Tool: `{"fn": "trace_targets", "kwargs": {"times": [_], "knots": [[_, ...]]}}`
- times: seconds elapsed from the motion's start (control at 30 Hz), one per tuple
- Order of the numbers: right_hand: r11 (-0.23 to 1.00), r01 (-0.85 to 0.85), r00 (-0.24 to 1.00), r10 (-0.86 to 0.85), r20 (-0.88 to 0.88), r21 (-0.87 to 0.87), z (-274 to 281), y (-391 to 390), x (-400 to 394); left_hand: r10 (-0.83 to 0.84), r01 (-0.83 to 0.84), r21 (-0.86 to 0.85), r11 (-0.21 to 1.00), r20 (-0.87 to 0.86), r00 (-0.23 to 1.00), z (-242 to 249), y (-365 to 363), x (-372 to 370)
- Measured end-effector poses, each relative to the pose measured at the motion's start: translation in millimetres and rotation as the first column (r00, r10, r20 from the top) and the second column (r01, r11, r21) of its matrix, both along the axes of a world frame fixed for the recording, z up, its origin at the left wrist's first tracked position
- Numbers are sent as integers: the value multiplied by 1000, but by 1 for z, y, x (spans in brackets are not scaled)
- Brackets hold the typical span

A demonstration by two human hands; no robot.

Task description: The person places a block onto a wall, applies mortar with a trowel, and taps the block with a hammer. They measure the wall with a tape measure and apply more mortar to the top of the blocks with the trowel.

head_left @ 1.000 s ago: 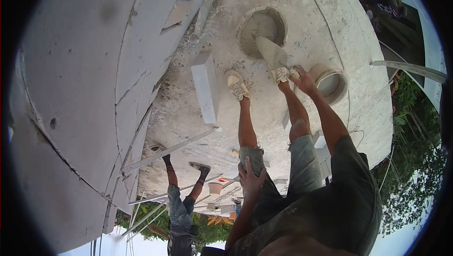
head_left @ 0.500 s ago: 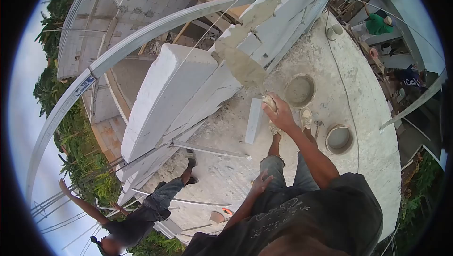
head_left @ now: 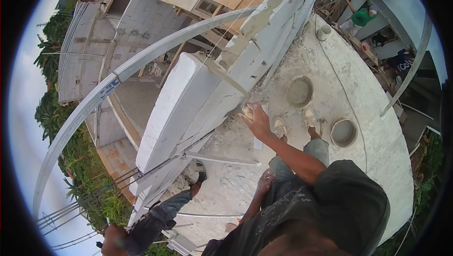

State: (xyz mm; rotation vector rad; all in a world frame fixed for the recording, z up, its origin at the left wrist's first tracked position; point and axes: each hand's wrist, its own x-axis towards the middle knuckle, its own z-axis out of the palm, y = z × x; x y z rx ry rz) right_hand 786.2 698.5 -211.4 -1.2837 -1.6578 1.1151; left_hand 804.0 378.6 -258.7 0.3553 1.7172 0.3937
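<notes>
My right hand (head_left: 257, 119) is closed round a pale, mortar-caked tool handle (head_left: 246, 111), close to the face of the white block wall (head_left: 207, 86). The tool's blade shows only as a thin edge against the wall. Wet grey mortar (head_left: 231, 57) covers part of the wall top just beyond. My left hand (head_left: 265, 182) rests near my thigh, its fingers curled; whether it holds anything is unclear. A round bucket of grey mix (head_left: 299, 92) stands to the right of my right hand, and a second bucket (head_left: 343, 132) stands nearer me.
A co-worker (head_left: 155, 223) stands at lower left beside metal braces (head_left: 222, 158). A hammer (head_left: 321, 126) lies between the buckets, and a cable (head_left: 347, 90) crosses the floor. Two other people are below at upper right. A curved metal bar (head_left: 155, 50) arches at left.
My right hand has moved left towards the wall with the tool. The view has shifted, and the co-worker at lower left no longer has arms raised in sight.
</notes>
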Motion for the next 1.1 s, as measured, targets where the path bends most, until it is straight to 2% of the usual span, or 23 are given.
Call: {"fn": "trace_targets", "kwargs": {"times": [0.13, 0.2, 0.33, 0.43, 0.5, 0.6, 0.7, 0.8, 0.9, 1.0, 1.1], "knots": [[995, -2, 999, -3, -48, -104, 8, 0, 38, -48, 48, 29, 998, -3, 999, 0, 12, -6], [992, 56, 997, -62, -48, -116, 15, 19, 28, -26, 26, -5, 1000, 23, 999, 4, 19, 0], [996, -24, 999, 27, 37, -83, 33, 48, -5, -30, 29, 26, 999, 35, 999, -5, 9, 4], [989, -63, 991, 77, 105, -130, 41, 38, -22, -38, 38, 8, 999, 30, 999, 12, 23, 8], [990, -51, 990, 67, 124, -134, 44, 11, -23, -10, 9, 47, 999, 27, 1000, -1, 14, 5], [974, -109, 988, 128, 85, -200, 39, -9, 33, -11, 11, 72, 997, 2, 1000, 15, 30, 1], [977, -113, 992, 121, 37, -180, 41, 5, 70, 24, -27, 78, 997, 30, 999, 29, 47, 2], [965, -174, 977, 194, 90, -195, 50, 58, 61, 16, -18, 80, 997, 26, 1000, 28, 47, 1], [923, -325, 915, 362, 179, -208, 72, 106, 37, -2, 4, 107, 994, -15, 1000, 17, 35, 2], [920, -346, 917, 374, 143, -184, 96, 108, 19, -49, 58, 126, 990, -76, 996, 27, 36, -6], [973, -229, 971, 231, 69, -32, 98, 76, 18, -76, 86, 103, 991, -96, 993, 26, 35, -9]]}}
